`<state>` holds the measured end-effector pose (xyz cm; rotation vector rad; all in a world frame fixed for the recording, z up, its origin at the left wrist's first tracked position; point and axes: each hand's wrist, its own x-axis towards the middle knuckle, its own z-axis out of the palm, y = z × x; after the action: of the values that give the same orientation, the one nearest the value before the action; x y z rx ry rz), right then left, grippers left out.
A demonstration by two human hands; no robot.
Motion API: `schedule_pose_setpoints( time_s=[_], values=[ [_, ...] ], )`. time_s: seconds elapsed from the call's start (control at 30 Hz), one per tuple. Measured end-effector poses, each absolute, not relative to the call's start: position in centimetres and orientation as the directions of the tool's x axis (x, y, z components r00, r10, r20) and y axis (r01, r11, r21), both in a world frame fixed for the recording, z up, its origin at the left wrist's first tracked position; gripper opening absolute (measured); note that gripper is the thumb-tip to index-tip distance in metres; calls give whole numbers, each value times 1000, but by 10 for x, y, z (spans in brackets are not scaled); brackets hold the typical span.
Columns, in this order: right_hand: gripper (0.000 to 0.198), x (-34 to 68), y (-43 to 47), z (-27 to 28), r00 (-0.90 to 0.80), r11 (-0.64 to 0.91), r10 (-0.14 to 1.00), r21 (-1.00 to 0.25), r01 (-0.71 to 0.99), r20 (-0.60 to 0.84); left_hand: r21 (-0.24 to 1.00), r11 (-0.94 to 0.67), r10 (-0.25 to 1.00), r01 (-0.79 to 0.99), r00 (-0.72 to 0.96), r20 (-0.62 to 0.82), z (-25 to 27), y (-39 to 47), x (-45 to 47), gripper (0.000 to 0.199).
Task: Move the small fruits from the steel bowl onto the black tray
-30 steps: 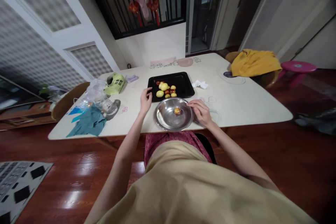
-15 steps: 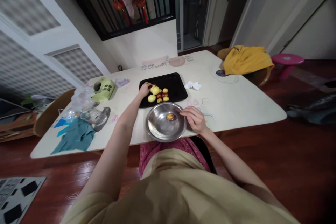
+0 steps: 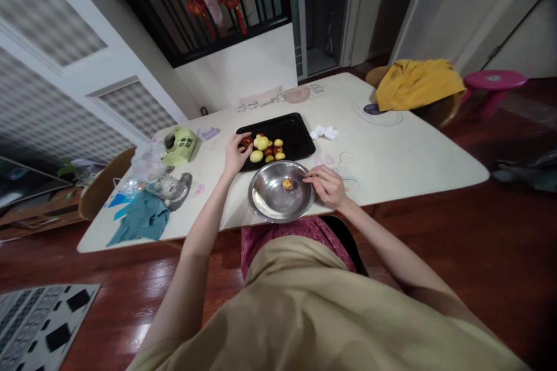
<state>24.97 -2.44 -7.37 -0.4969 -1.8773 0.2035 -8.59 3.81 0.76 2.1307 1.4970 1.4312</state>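
My left hand (image 3: 237,153) is at the left end of the black tray (image 3: 296,135), thumb and fingers curled around a dark red round fruit (image 3: 246,142). Beside it on the tray lie several pale yellow fruits (image 3: 256,156), with smaller yellow and red ones (image 3: 278,151) to their right. In front of the tray, at the table's near edge, stands a shiny metal bowl (image 3: 270,203). One small yellow-brown piece (image 3: 288,184) lies inside it. My right hand (image 3: 328,186) is closed at the bowl's right rim, fingertips over the edge; its thumb is mostly hidden.
Right of the tray lies a crumpled white tissue (image 3: 324,133). On the left of the white table (image 3: 391,162) are a green package (image 3: 180,145), clear plastic bags (image 3: 150,159) and a teal cloth (image 3: 145,217). A yellow garment (image 3: 418,87) drapes a chair at the far right.
My left hand has shifted from reaching behind the pale fruits to the tray's left end, where a dark red fruit now shows between its fingers. My right hand stays at the bowl. The view has tilted slightly.
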Motion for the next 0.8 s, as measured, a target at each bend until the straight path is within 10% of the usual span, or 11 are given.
schedule_pose_setpoints(
  time_s=[0.47, 0.8],
  values=[
    [39, 250, -22, -73, -299, 933, 334, -267, 243, 894, 415, -556, 831, 720, 495, 255, -4, -63, -27, 25],
    [39, 248, -21, -74, -297, 935, 329, -267, 231, 896, 215, -439, 898, 872, 434, 74, -1, -64, -12, 35]
  ],
)
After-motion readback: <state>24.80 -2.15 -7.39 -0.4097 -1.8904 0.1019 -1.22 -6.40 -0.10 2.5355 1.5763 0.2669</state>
